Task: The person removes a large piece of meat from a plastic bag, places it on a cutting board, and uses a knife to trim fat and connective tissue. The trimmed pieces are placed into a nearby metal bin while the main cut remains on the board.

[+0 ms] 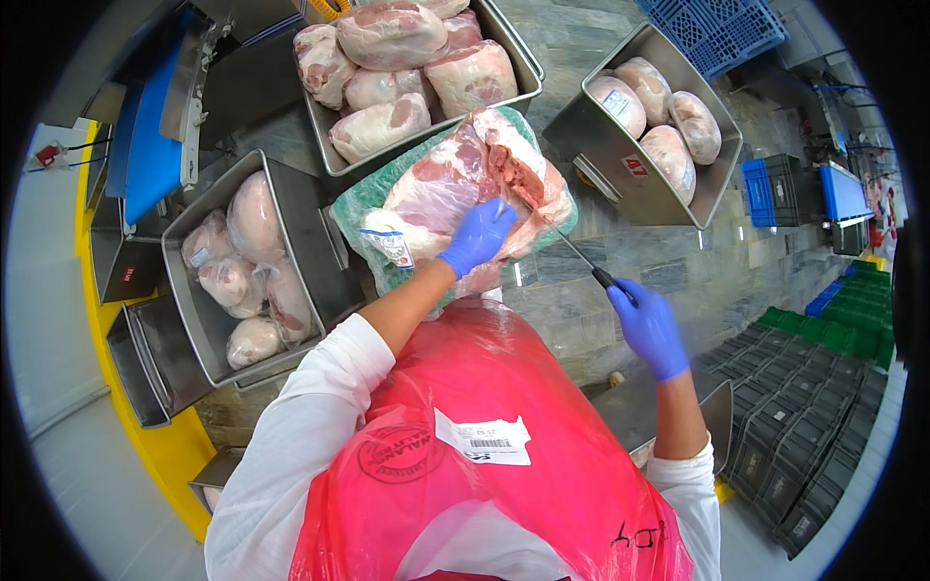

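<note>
A large raw cut of meat (441, 194), pale fat on one side and a dark red opened part on the other, lies on a green sheet (354, 208) in front of me. My left hand (478, 238), in a blue glove, rests on the meat with its fingers curled at the edge of the opened part. Off to the right, my blue-gloved right hand (647, 327) grips the black handle of a long thin knife (579, 250). The blade slants up and left, its tip end at the meat. A labelled piece of clear film (389, 247) lies by the meat's left end.
Steel bins of wrapped meat stand around: a far bin (528, 82), a left bin (179, 242) and a right bin (707, 208). Stacked grey crates (794, 416) and green crates (823, 334) are at right. A blue crate (722, 34) sits at the far right.
</note>
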Demonstrator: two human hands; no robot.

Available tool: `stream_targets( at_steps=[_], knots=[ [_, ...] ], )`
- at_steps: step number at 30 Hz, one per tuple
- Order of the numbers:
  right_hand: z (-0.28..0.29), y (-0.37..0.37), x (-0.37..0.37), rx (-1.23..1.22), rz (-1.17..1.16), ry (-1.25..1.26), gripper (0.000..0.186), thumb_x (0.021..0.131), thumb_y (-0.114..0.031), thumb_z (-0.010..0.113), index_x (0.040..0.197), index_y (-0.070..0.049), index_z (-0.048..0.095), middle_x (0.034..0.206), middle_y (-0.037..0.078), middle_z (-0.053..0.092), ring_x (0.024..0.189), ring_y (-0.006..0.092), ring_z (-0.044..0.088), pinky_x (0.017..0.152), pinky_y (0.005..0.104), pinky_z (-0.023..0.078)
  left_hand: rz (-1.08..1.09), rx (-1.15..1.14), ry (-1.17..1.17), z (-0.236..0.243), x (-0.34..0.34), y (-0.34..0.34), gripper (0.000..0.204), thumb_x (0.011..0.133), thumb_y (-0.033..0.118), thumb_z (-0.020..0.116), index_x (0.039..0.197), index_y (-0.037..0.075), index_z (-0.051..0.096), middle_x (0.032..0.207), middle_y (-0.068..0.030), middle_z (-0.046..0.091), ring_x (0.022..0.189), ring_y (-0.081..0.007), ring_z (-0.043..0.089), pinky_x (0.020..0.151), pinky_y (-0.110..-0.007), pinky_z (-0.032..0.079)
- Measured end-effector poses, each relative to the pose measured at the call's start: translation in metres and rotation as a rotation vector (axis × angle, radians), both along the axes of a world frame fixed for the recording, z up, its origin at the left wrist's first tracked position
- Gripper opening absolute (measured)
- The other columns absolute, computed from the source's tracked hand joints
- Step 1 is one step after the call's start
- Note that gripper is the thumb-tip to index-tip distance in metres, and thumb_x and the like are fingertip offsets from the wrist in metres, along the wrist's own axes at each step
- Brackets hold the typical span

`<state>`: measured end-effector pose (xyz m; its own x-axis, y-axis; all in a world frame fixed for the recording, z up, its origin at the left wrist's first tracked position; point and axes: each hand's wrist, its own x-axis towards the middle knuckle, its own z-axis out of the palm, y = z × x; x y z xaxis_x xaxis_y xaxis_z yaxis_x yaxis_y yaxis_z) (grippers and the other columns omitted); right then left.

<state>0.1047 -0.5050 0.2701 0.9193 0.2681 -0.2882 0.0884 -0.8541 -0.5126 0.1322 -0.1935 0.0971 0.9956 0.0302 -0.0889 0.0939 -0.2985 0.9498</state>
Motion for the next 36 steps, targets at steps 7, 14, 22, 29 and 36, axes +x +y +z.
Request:
stream_targets(
  at_steps=[7, 14, 22, 29, 36],
  knots=[
    [-0.040, -0.038, 0.063, 0.255, -0.216, 0.580, 0.036, 0.103, -0.039, 0.069, 0.111, -0.005, 0.077, 0.069, -0.002, 0.059, 0.056, 0.0074, 0.051, 0.052, 0.0259, 0.038, 0.011, -0.072, 0.112, 0.001, -0.001, 0.009, 0.028, 0.100, 0.025, 0.066, 0.094, -0.002, 0.070, 0.081, -0.0153, 0.065, 0.075, -0.0179, 0.057, 0.073, -0.040, 0.050],
    [-0.121, -0.052, 0.044, 0.479, -0.370, 0.682, 0.031, 0.102, -0.037, 0.071, 0.112, -0.008, 0.078, 0.068, -0.002, 0.057, 0.052, 0.0062, 0.046, 0.048, 0.0238, 0.032, -0.033, -0.157, 0.136, 0.001, 0.004, 0.006, 0.028, 0.099, 0.026, 0.070, 0.095, -0.002, 0.072, 0.080, -0.0076, 0.066, 0.077, -0.0091, 0.053, 0.072, -0.036, 0.050],
    [-0.078, -0.038, 0.033, 0.203, -0.033, 0.187, 0.043, 0.102, -0.032, 0.072, 0.140, -0.011, 0.069, 0.081, 0.012, 0.072, 0.066, 0.0184, 0.064, 0.065, 0.0347, 0.051, 0.049, -0.032, 0.090, 0.001, 0.000, 0.008, 0.028, 0.099, 0.027, 0.070, 0.098, -0.001, 0.071, 0.082, -0.0133, 0.068, 0.079, -0.0142, 0.060, 0.074, -0.039, 0.052],
    [0.021, 0.009, 0.051, -0.028, 0.190, 0.071, 0.040, 0.100, -0.028, 0.070, 0.138, -0.019, 0.070, 0.096, 0.025, 0.073, 0.082, 0.0427, 0.071, 0.074, 0.0457, 0.056, 0.210, 0.426, -0.035, 0.005, -0.007, 0.034, 0.035, 0.098, 0.037, 0.068, 0.107, 0.003, 0.072, 0.091, -0.0188, 0.073, 0.084, -0.0377, 0.069, 0.078, -0.049, 0.053],
    [0.069, 0.048, 0.091, -0.076, 0.320, 0.160, 0.039, 0.100, -0.025, 0.068, 0.137, -0.013, 0.070, 0.087, 0.028, 0.069, 0.074, 0.0421, 0.068, 0.070, 0.0458, 0.053, 0.708, 1.016, -0.274, -0.007, 0.018, 0.093, 0.057, 0.095, 0.054, 0.067, 0.137, 0.015, 0.066, 0.112, -0.0188, 0.072, 0.101, -0.0424, 0.069, 0.089, -0.057, 0.051]
  ],
)
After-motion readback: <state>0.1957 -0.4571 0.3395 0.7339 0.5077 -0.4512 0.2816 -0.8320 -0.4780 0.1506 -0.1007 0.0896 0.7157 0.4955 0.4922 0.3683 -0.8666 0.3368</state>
